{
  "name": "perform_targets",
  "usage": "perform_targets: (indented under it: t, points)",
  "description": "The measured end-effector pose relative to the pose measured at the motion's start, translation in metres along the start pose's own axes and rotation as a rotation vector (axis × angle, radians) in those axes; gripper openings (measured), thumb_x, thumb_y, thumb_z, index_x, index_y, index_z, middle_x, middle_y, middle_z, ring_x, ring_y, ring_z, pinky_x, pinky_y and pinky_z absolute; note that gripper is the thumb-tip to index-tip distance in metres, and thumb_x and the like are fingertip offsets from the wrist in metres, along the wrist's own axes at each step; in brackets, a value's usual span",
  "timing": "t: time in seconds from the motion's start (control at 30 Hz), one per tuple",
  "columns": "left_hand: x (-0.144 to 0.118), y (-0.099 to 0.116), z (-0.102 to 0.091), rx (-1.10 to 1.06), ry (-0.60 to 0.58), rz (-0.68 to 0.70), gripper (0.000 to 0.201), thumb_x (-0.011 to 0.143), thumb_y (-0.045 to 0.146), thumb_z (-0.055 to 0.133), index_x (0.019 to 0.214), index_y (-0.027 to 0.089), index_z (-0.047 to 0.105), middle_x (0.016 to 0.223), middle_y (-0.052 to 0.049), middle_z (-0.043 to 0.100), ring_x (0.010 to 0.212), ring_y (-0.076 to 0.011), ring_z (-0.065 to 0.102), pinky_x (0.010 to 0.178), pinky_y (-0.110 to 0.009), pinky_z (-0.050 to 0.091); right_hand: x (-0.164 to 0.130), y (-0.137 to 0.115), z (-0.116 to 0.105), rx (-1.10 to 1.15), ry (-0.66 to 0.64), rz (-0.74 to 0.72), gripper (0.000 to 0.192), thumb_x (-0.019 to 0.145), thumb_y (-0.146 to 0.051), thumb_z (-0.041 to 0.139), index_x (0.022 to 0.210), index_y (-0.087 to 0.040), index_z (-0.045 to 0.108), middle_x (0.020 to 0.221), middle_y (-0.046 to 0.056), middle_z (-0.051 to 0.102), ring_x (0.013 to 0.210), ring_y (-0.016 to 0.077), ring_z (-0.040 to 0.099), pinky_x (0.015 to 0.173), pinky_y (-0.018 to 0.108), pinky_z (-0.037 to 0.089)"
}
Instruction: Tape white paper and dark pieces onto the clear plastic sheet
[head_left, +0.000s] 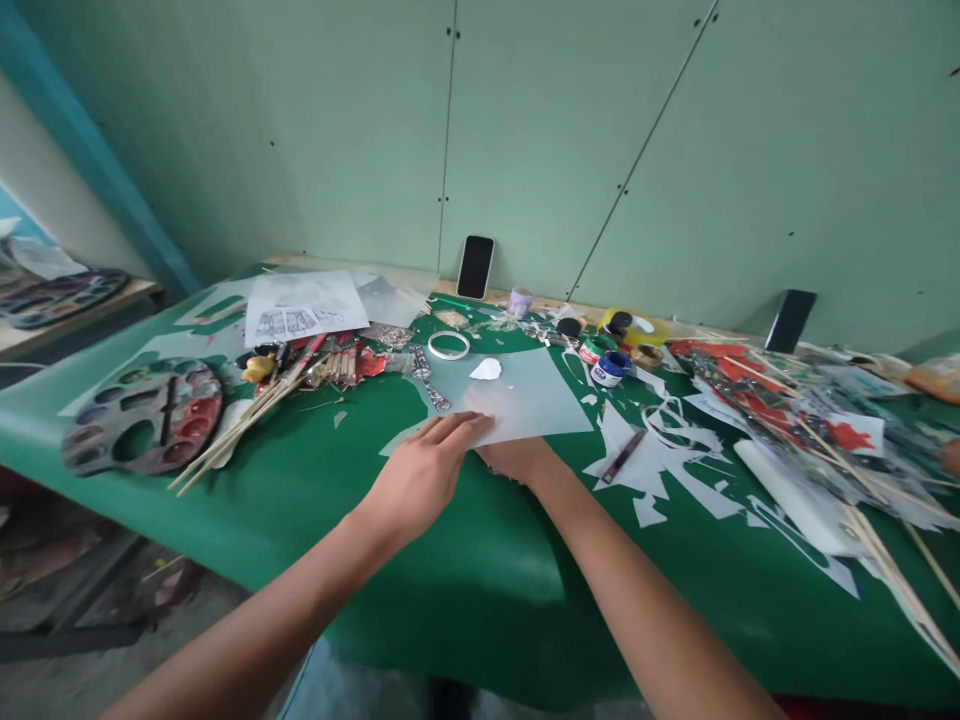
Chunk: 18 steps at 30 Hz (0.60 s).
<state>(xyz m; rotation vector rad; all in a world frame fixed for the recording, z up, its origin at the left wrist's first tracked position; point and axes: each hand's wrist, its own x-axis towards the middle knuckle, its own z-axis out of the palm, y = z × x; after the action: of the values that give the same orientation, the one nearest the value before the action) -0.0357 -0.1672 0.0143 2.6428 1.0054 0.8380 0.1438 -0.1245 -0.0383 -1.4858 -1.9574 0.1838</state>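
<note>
Translucent sheet (517, 400) lies flat on green table (465, 580), near tape ring (448, 345). Left hand (420, 470) rests on its near edge, fingers extended, loosely together. Right hand (517, 458) partly under sheet; spread cannot be told.

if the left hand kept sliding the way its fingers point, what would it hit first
The left hand points up and right across the translucent sheet it rests on. First in that line is probably the small white scrap, though depth is hard to judge.

Palette (142, 416) left of sheet (525, 400) (jars (609, 366) right)
</note>
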Motion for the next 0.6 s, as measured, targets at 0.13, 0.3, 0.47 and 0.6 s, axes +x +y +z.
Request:
perform_targets:
  t: [0.13, 0.3, 0.47, 0.6]
  points:
    - [0.002, 0.003, 0.002, -0.023, 0.029, -0.022, 0.042, 0.098, 0.015, 0.029, 0.133, 0.022, 0.051, 0.131, -0.008, 0.061, 0.119, -0.0246, 0.059, 0.092, -0.042, 0.056, -0.042, 0.008, -0.030, -0.173, -0.175, -0.184, 0.040, 0.094, -0.046, 0.049, 0.120, -0.018, 0.061, 0.117, 0.013, 0.065, 0.113, 0.0314, 0.057, 0.096, 0.050, 0.047]
    - [0.006, 0.007, 0.005, -0.058, 0.038, -0.060, 0.043, 0.097, 0.013, 0.029, 0.133, 0.022, 0.051, 0.130, -0.008, 0.061, 0.119, -0.0241, 0.059, 0.089, -0.040, 0.057, -0.066, 0.017, -0.059, -0.188, -0.210, -0.191, 0.029, 0.094, -0.044, 0.049, 0.104, -0.021, 0.064, 0.104, 0.010, 0.064, 0.100, 0.0264, 0.058, 0.085, 0.043, 0.051]
    - [0.009, 0.009, 0.006, -0.077, 0.031, -0.079, 0.043, 0.097, 0.013, 0.029, 0.132, 0.021, 0.053, 0.129, -0.008, 0.061, 0.117, -0.0239, 0.061, 0.088, -0.038, 0.057, -0.070, 0.028, -0.060, -0.124, -0.110, -0.078, 0.030, 0.097, -0.032, 0.039, 0.109, -0.021, 0.064, 0.103, 0.010, 0.068, 0.100, 0.0256, 0.062, 0.084, 0.042, 0.053]
    - [0.010, 0.010, 0.007, -0.073, 0.025, -0.090, 0.042, 0.098, 0.016, 0.030, 0.132, 0.021, 0.054, 0.130, -0.009, 0.061, 0.115, -0.0243, 0.062, 0.086, -0.038, 0.058, -0.065, 0.036, -0.069, -0.155, 0.189, 0.108, 0.036, 0.096, -0.027, 0.034, 0.118, -0.021, 0.062, 0.107, 0.012, 0.069, 0.094, 0.0256, 0.066, 0.075, 0.038, 0.055]
